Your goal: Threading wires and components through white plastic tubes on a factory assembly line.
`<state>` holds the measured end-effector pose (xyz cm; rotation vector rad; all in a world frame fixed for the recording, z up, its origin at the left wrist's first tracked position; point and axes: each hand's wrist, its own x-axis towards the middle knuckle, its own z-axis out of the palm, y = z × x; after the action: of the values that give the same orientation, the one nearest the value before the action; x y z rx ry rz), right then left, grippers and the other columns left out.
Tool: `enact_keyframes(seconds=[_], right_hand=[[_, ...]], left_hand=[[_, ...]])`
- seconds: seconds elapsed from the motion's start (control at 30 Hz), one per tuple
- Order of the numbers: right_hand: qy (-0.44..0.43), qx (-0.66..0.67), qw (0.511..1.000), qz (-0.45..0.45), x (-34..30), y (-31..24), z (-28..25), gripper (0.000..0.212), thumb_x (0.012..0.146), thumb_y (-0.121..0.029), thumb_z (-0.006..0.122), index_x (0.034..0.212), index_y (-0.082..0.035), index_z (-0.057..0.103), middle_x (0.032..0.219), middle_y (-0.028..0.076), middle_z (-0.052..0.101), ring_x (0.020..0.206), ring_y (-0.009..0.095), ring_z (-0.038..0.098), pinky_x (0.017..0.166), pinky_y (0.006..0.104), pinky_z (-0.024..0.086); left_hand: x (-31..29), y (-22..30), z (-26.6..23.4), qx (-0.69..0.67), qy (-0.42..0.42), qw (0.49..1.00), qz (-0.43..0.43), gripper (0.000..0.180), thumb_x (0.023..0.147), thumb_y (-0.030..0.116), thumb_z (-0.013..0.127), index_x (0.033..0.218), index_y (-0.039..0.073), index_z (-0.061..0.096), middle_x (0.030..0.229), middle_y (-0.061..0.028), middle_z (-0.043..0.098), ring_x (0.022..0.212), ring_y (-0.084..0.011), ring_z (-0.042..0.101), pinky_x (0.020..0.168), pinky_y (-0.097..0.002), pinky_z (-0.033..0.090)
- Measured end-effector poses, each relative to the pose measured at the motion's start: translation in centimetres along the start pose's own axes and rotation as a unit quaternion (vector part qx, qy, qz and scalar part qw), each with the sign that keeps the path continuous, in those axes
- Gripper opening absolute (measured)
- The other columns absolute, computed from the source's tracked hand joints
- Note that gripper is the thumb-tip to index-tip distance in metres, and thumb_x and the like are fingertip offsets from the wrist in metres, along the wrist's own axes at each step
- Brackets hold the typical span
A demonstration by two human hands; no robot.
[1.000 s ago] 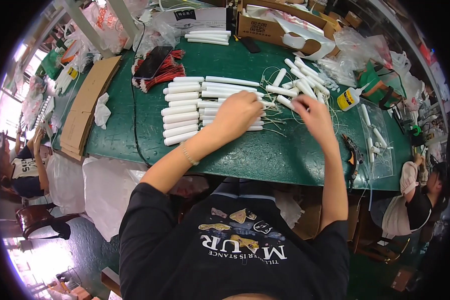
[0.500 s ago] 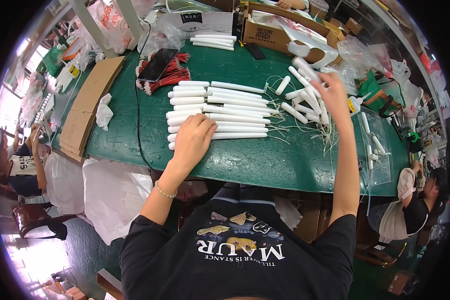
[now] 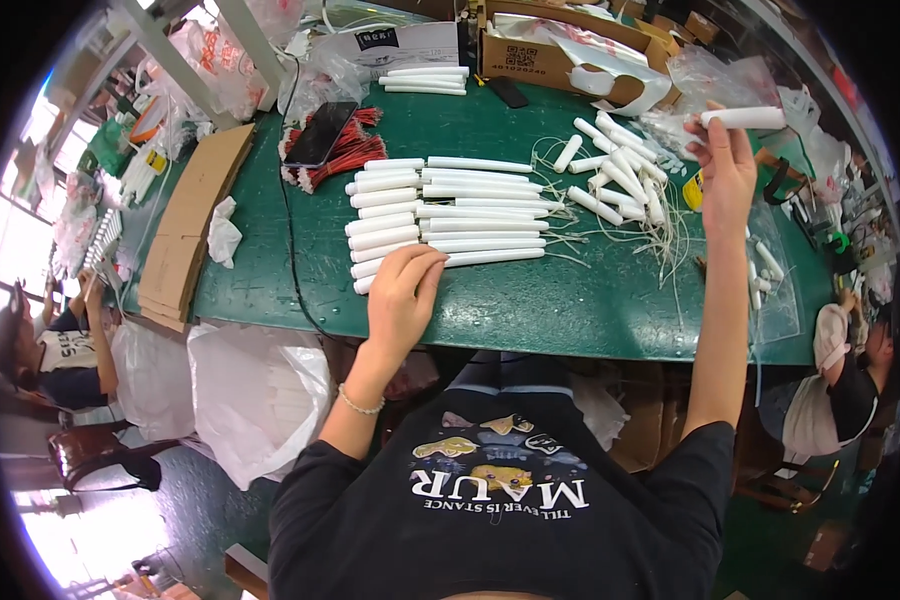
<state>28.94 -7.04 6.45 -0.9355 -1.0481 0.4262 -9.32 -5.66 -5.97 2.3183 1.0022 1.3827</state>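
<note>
Raised at the right, my right hand point(image 3: 725, 180) grips a short white tube point(image 3: 750, 118) by its left end, above the table. My left hand point(image 3: 405, 295) is closed, its bent fingers at the near side of the lined-up tubes. The short thick white tubes point(image 3: 382, 223) lie in a column on the left. Beside them long thin white tubes point(image 3: 485, 225) lie parallel, with thin pale wires at their right ends. What sits under my left fingers is partly hidden. A loose heap of short white tubes point(image 3: 625, 175) with tangled wires lies right of the rows.
On the green table point(image 3: 560, 310) are a phone point(image 3: 325, 135) on red wire bundles point(image 3: 355, 155), and a flat cardboard stack point(image 3: 195, 220). An open cardboard box point(image 3: 530, 60) and more white tubes point(image 3: 425, 80) are at the back. A yellow-labelled bottle point(image 3: 693, 190) stands near my right forearm. Other people sit at both sides.
My right hand has moved right, away from the heap, carrying a short white tube. My left hand stays by the near end of the rows. The whole view has shifted slightly.
</note>
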Motion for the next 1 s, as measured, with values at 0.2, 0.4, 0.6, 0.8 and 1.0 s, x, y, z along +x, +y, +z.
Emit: enact_keyframes(seconds=[0.2,0.4,0.6,0.8,1.0], right_hand=[[-0.01,0.022,0.999,-0.028,-3.0,-5.0,0.6,0.03,0.095,-0.016,0.053,0.119,0.003,0.053,0.107,0.012,0.063,0.095,0.018,0.063,0.075,0.0258,0.049],[-0.039,-0.005,0.999,0.014,-11.3,-9.0,1.7,0.029,0.095,-0.013,0.049,0.119,0.003,0.05,0.108,0.015,0.062,0.096,0.021,0.062,0.072,0.0271,0.051],[-0.16,0.057,0.983,0.07,-20.9,-8.6,2.8,0.034,0.086,-0.022,0.065,0.11,-0.002,0.051,0.103,0.019,0.056,0.087,0.024,0.057,0.069,0.0316,0.05],[-0.168,0.057,0.967,0.181,-28.0,-5.6,2.4,0.037,0.078,-0.02,0.074,0.107,-0.002,0.06,0.107,0.018,0.056,0.087,0.02,0.059,0.076,0.0307,0.05],[-0.174,0.178,0.938,0.241,-30.5,-5.3,1.5,0.054,0.079,-0.02,0.072,0.125,-0.006,0.048,0.114,0.018,0.054,0.096,0.022,0.058,0.078,0.0314,0.049]], left_hand=[[-1.1,2.7,-0.8,-0.103,-0.058,0.992,-0.045,0.009,0.084,0.003,0.06,0.091,-0.001,0.064,0.09,-0.0112,0.063,0.085,-0.0244,0.06,0.075,-0.0312,0.047],[-2.2,7.3,-1.4,-0.302,-0.217,0.918,-0.136,0.015,0.09,0.007,0.055,0.095,-0.003,0.065,0.09,-0.0094,0.063,0.086,-0.0172,0.06,0.077,-0.0279,0.047],[-2.5,11.4,-0.9,-0.637,-0.364,0.626,-0.265,0.065,0.093,0.047,0.048,0.133,-0.003,0.039,0.086,-0.0113,0.06,0.075,-0.0167,0.059,0.072,-0.0269,0.048],[-3.7,11.8,0.6,-0.683,-0.282,0.557,-0.38,0.047,0.094,0.039,0.051,0.116,-0.002,0.05,0.073,-0.0066,0.056,0.061,-0.0139,0.052,0.061,-0.0277,0.045],[-5.3,12.0,0.2,-0.634,-0.303,0.576,-0.417,0.028,0.095,0.028,0.053,0.103,0.0,0.055,0.078,-0.0093,0.062,0.065,-0.0154,0.059,0.063,-0.0281,0.05]])
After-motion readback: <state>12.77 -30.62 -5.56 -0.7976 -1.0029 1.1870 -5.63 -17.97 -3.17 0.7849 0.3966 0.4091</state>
